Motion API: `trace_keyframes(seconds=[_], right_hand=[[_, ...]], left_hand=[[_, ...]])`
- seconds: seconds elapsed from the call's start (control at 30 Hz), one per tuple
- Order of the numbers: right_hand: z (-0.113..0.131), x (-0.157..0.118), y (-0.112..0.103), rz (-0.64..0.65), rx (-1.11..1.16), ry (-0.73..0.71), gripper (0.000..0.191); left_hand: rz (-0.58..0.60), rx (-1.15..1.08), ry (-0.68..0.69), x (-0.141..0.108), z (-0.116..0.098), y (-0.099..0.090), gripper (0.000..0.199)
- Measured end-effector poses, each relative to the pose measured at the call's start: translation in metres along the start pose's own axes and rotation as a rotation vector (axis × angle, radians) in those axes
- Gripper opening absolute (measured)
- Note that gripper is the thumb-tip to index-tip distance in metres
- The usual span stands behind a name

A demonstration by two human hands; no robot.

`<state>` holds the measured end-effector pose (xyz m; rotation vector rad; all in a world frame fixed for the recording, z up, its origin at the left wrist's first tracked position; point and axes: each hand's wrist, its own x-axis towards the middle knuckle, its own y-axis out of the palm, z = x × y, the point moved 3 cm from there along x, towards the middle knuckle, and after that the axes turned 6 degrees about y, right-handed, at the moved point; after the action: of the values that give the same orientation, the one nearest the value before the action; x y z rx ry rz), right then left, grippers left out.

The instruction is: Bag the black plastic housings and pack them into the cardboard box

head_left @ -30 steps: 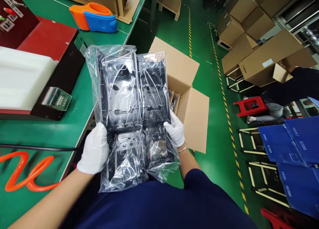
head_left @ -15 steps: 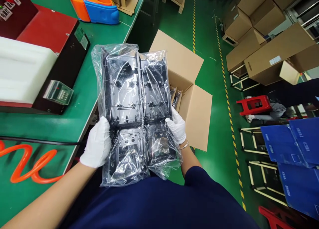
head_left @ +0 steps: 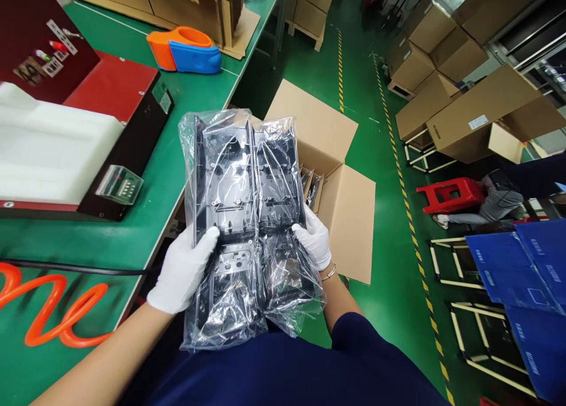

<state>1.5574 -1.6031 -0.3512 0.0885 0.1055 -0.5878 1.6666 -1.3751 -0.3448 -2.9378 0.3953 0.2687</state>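
Two black molded plastic parts (head_left: 230,182) in clear plastic bags lie side by side in front of my body, held up between both hands. My left hand (head_left: 183,270), in a white glove, grips their left edge, its thumb over the front of the left part. On the right edge, my right hand (head_left: 315,238), also gloved in white, is closed with its thumb on the bag. Just behind and right of the bagged parts stands an open cardboard box (head_left: 351,217), with cardboard dividers and dark bagged items visible inside.
A green table (head_left: 154,141) at left carries a red and black machine (head_left: 115,88), an orange and blue tape dispenser (head_left: 188,49) and an orange coiled hose (head_left: 66,312). Blue boxes (head_left: 499,264), a red stool (head_left: 451,195) and a person (head_left: 508,194) are at right.
The view has shifted, so the table and bagged parts appear lower. My left thumb has moved inward over the front of the left part. Both hands keep their hold.
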Motion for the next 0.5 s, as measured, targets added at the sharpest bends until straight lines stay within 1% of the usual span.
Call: trace_keyframes(seconds=[0.1,0.17,0.23,0.3,0.33,0.4,0.5], right_hand=[[-0.003,0.012,-0.003,0.016,-0.048,0.019,0.076],[-0.006,0.03,-0.01,0.003,-0.136,0.034,0.075],[-0.012,0.055,-0.02,-0.038,-0.398,0.102,0.073],[-0.022,0.08,-0.029,-0.09,-0.724,0.226,0.073],[-0.028,0.092,-0.031,-0.109,-0.852,0.292,0.073],[-0.04,0.11,-0.027,-0.124,-0.979,0.375,0.076],[-0.058,0.124,-0.009,-0.103,-1.061,0.414,0.083]], left_hand=[[0.003,-0.057,-0.063,0.003,0.002,0.001,0.053],[-0.004,-0.068,-0.073,0.006,0.005,0.0,0.053],[-0.016,-0.076,-0.082,0.009,0.006,-0.003,0.053],[-0.028,-0.081,-0.081,0.012,0.006,-0.004,0.053],[-0.028,-0.08,-0.074,0.014,0.005,-0.004,0.053],[-0.018,-0.081,-0.068,0.016,0.004,-0.004,0.052],[0.0,-0.083,-0.093,0.016,0.003,-0.003,0.05]])
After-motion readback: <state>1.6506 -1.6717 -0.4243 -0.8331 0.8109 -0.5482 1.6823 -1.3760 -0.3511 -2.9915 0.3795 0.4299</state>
